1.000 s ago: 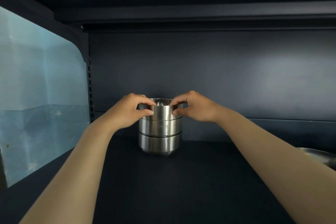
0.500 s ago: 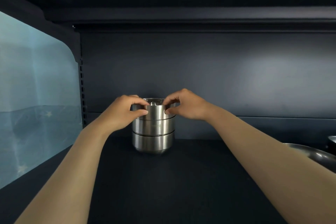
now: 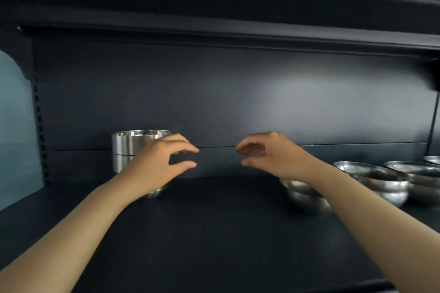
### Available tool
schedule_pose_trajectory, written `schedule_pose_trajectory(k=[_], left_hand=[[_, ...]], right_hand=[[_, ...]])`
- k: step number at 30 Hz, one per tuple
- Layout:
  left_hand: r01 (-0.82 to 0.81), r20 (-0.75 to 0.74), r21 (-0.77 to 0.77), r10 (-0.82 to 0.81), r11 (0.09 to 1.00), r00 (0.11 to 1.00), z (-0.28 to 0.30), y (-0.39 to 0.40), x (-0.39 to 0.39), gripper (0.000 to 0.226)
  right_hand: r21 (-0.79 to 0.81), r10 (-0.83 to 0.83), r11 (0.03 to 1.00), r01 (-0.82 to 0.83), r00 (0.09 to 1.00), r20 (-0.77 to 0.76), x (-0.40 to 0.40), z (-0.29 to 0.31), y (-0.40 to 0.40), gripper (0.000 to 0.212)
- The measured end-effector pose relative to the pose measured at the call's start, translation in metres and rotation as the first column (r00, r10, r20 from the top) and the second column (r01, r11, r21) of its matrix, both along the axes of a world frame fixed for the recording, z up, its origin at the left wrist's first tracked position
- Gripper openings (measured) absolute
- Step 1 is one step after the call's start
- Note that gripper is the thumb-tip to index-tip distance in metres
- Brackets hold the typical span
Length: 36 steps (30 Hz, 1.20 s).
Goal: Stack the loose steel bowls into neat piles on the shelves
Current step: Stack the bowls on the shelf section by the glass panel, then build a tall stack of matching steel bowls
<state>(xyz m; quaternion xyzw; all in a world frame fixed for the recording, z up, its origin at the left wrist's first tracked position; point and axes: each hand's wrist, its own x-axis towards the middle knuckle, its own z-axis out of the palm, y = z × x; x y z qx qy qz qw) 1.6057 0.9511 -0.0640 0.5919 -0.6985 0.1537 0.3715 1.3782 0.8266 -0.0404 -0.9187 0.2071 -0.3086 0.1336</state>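
A pile of nested steel bowls (image 3: 129, 144) stands upright at the back left of the dark shelf (image 3: 214, 221). My left hand (image 3: 162, 164) hovers in front of the pile's right side, fingers apart, holding nothing, and hides the pile's lower right part. My right hand (image 3: 269, 154) is further right, open and empty, above a wide steel bowl (image 3: 302, 194) that my forearm partly covers. Two more wide steel bowls (image 3: 378, 179) (image 3: 421, 178) sit to the right of it.
The shelf's dark back panel (image 3: 238, 102) rises behind the bowls and an upper shelf (image 3: 238, 33) hangs overhead. A pale blue wall (image 3: 14, 126) shows at the left past the slotted upright. A sliver of another bowl (image 3: 433, 160) shows at the far right edge.
Both hands have let go of the top bowl of the pile and moved right, away from it. The view has swung right, bringing the wide loose bowls into sight.
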Motion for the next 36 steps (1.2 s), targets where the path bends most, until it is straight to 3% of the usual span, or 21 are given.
schedule_pose_trajectory(k=[8,13,16,21,27,36], left_hand=[[0.107,0.028,0.168,-0.113,0.980,0.993,-0.018,-0.032,-0.115,0.030],[0.096,0.066,0.353,-0.127,0.931,0.990,-0.030,-0.062,-0.169,0.040],[0.062,0.054,0.398,-0.091,0.915,0.994,-0.035,-0.072,-0.182,0.036],[0.001,0.009,0.400,-0.005,0.916,1.000,-0.041,-0.077,-0.194,0.032],[-0.078,0.070,0.372,0.056,0.925,0.996,-0.041,-0.078,-0.200,0.006],[-0.082,0.159,0.194,0.051,0.978,0.986,0.010,-0.068,-0.225,0.007]], right_hand=[[-0.055,-0.133,0.991,0.124,0.968,-0.212,-0.119,-0.008,-0.016,0.009],[-0.210,-0.130,0.976,0.061,0.934,-0.332,-0.151,-0.024,-0.033,0.022],[-0.225,-0.092,0.974,0.010,0.929,-0.359,-0.158,-0.036,-0.043,0.021],[-0.241,-0.051,0.970,-0.042,0.929,-0.366,-0.164,-0.043,-0.052,0.008],[-0.252,-0.006,0.965,-0.077,0.950,-0.313,-0.165,-0.047,-0.057,0.009],[-0.355,0.050,0.930,-0.095,0.990,-0.133,-0.194,-0.009,-0.054,0.014]])
